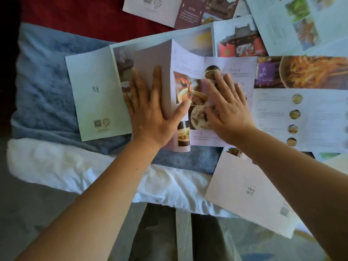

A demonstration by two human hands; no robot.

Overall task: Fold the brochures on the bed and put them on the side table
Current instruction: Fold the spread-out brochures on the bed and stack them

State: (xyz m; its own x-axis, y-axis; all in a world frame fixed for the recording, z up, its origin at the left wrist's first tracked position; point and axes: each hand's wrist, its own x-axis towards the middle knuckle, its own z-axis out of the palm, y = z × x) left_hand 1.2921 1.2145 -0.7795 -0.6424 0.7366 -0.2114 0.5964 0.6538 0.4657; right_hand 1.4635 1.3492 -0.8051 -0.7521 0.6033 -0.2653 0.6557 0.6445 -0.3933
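Two hands lie flat and apart, fingers straight, on the brochure I am watching: the left hand presses its folded-over left panel, whose crease stands up as a ridge, and the right hand presses the printed page just right of it. The brochure's left edge overlaps a pale green brochure, and its near edge lies over the blue blanket. Spread sheets crowd the right and far sides, while bare blanket shows left and white sheet near.
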